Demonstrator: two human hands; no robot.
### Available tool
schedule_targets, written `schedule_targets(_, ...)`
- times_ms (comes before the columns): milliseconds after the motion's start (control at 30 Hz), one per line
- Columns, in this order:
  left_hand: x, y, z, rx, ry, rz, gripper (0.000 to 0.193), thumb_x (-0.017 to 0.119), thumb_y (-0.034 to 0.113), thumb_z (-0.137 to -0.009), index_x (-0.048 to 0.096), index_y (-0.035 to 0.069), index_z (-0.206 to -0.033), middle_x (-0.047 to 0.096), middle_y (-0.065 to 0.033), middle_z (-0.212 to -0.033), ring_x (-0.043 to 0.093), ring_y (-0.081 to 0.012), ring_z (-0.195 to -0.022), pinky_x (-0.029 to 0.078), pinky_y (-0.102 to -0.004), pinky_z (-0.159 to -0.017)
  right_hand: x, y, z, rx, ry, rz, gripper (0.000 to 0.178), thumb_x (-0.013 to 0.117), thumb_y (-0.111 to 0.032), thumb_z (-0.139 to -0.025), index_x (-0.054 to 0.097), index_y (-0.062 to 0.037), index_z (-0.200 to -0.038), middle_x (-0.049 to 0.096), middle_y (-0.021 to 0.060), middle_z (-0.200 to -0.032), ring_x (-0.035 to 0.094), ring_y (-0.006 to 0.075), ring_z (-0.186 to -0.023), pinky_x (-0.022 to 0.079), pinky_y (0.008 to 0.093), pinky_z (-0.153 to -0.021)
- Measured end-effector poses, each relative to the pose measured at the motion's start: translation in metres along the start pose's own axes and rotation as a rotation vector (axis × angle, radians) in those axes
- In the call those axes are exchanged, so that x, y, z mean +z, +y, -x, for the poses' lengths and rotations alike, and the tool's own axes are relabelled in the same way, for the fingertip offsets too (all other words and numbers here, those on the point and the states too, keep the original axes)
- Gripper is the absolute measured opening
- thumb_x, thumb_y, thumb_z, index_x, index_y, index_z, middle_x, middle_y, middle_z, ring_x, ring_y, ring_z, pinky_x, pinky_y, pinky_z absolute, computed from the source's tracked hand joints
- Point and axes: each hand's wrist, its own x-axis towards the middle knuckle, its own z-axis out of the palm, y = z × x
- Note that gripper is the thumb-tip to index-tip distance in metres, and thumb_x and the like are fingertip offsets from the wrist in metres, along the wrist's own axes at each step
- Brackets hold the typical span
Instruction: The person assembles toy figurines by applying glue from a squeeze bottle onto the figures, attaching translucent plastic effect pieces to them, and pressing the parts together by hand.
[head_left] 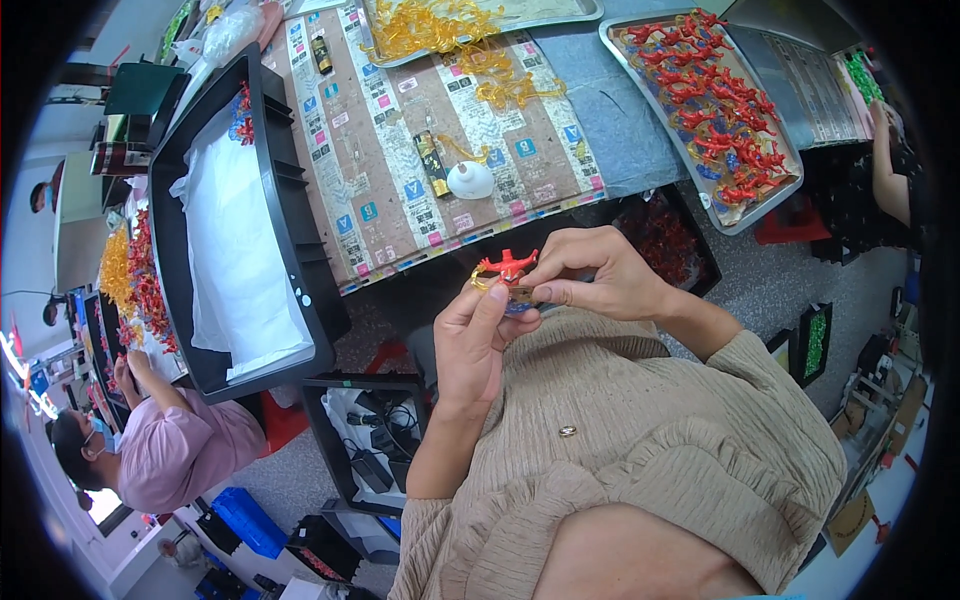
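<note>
Above my lap, in front of the table edge, I hold a small red toy figurine point(510, 264) with a blue base and a yellow translucent piece at its left side. My left hand point(472, 345) pinches the base from below between thumb and fingers. From the right, my right hand point(600, 275) closes its thumb and forefinger on the figurine's right side. Fingertips cover part of the base, and any small piece between the right fingers cannot be made out.
A white domed object point(470, 180) and a black-and-gold packet point(432, 165) lie on the printed table covering point(380, 130). Yellow translucent strips point(430, 28) spill from a metal tray. Right stands a tray point(790, 190) of red figurines; left, a paper-lined black bin point(262, 150). Co-workers point(180, 440) sit either side.
</note>
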Motion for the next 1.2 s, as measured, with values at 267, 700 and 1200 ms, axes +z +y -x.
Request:
schedule_targets(267,0.008,0.001,-0.002,0.132,-0.011,-0.088,0.018,0.056,0.007,-0.095,0.065,-0.007,-0.102,0.054,-0.0055,-0.101,0.065,-0.0146,-0.079,0.059,-0.0259,-0.07,0.004,-0.001,0.003,-0.022,0.048,0.038,0.014,0.072,-0.004,-0.079,0.071,-0.0008,-0.092,0.065,0.0085,-0.08,0.062,0.0169,-0.072,0.048,0.0287,-0.064)
schedule_targets(700,-0.004,-0.008,-0.03,1.085,0.127,-1.29,0.037,0.077,0.008,-0.073,0.066,-0.003,-0.107,0.051,-0.0066,-0.075,0.053,-0.0168,-0.058,0.043,-0.028,-0.049,0.026,-0.01,-0.011,-0.033,0.29,0.219,0.015,0.078,-0.007,-0.075,0.068,0.0001,-0.085,0.062,0.0068,-0.077,0.056,0.0115,-0.061,0.045,0.0244,-0.054)
schedule_targets(1200,-0.001,-0.015,-0.063,1.234,0.04,-1.613,0.034,0.069,0.007,-0.076,0.064,-0.007,-0.107,0.046,-0.0065,-0.07,0.053,-0.0199,-0.057,0.042,-0.0319,-0.047,0.036,0.025,-0.007,0.004,0.549,0.338,0.006,0.072,0.0,-0.076,0.066,0.0001,-0.078,0.057,0.0041,-0.066,0.051,0.008,-0.052,0.04,0.0226,-0.047)
